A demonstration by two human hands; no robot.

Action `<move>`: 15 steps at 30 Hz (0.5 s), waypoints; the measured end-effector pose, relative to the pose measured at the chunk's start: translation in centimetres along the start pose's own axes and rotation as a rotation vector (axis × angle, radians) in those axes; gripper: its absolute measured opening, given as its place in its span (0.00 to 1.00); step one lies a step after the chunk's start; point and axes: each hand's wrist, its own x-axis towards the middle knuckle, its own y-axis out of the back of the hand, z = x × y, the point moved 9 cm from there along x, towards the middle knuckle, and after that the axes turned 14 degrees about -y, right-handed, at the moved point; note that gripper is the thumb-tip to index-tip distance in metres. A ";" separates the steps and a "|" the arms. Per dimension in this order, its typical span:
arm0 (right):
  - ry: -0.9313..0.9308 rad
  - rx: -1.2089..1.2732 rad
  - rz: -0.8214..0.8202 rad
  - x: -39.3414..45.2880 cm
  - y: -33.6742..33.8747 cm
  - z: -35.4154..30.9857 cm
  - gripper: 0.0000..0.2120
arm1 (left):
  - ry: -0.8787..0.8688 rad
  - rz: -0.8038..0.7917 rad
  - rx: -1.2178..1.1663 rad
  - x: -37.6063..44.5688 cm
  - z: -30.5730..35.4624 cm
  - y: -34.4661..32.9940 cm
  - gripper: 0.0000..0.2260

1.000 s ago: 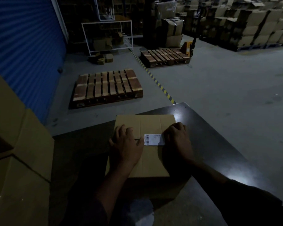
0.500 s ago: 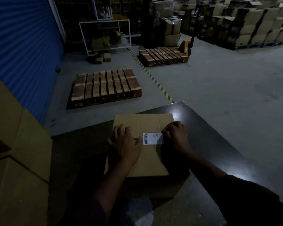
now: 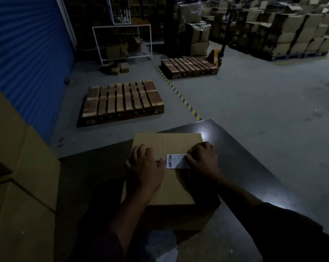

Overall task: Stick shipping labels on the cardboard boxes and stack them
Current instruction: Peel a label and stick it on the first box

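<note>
A closed brown cardboard box lies flat on the dark table. A white shipping label with a barcode at its left end sits on the box top near the middle. My left hand rests palm down on the box, fingers spread, its thumb touching the label's left edge. My right hand has curled fingers pressing on the label's right end and covers that part of it.
Stacked large cardboard boxes stand close at my left. Beyond the table, on the grey floor, lie a wooden pallet, a second pallet with a yellow pallet jack, and a blue roller door. Piled boxes fill the far right.
My right hand has slid a little leftward over the label, covering more of its right end. The left hand stays flat on the box. The camera view shifted slightly.
</note>
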 end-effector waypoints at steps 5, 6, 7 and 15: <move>-0.001 0.060 -0.030 0.1 0.0 0.4 0.10 | 0.005 0.000 0.006 0.1 0.1 0.0 0.20; 0.010 0.066 -0.037 0.0 0.0 0.4 0.11 | 0.007 0.006 0.005 0.1 0.0 0.0 0.20; 0.020 0.078 -0.045 -0.1 0.1 0.2 0.11 | 0.008 0.012 0.002 0.1 0.0 0.0 0.19; -0.064 0.148 -0.203 0.1 -0.4 -0.2 0.22 | 0.010 -0.002 0.019 0.0 0.3 0.6 0.19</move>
